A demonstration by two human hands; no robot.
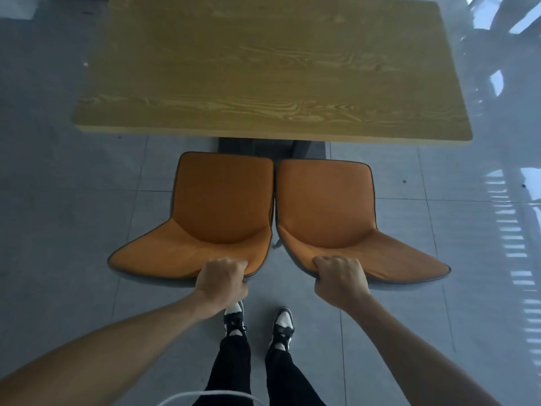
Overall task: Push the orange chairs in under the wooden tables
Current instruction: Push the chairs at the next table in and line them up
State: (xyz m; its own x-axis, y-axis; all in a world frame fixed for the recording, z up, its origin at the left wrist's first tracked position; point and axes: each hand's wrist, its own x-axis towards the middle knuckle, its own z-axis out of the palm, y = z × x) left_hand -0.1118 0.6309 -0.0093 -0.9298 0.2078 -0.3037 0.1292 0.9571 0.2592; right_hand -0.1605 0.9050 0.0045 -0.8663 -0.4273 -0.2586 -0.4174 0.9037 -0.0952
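Note:
Two orange chairs stand side by side in front of me, almost touching. My left hand [222,276] grips the top edge of the left orange chair's [222,200] backrest. My right hand [339,276] grips the top edge of the right orange chair's [325,200] backrest. Both seats face a wooden table [263,68] with a pale grain top. The seats' front edges sit just short of the table's near edge, out from under the top. The chair legs are mostly hidden beneath the seats.
The table's dark base [257,146] shows below its near edge, between the chairs' fronts. Grey floor tiles [73,200] spread on both sides. Bright window reflections [509,224] lie on the floor at the right. My feet [257,320] stand right behind the chairs.

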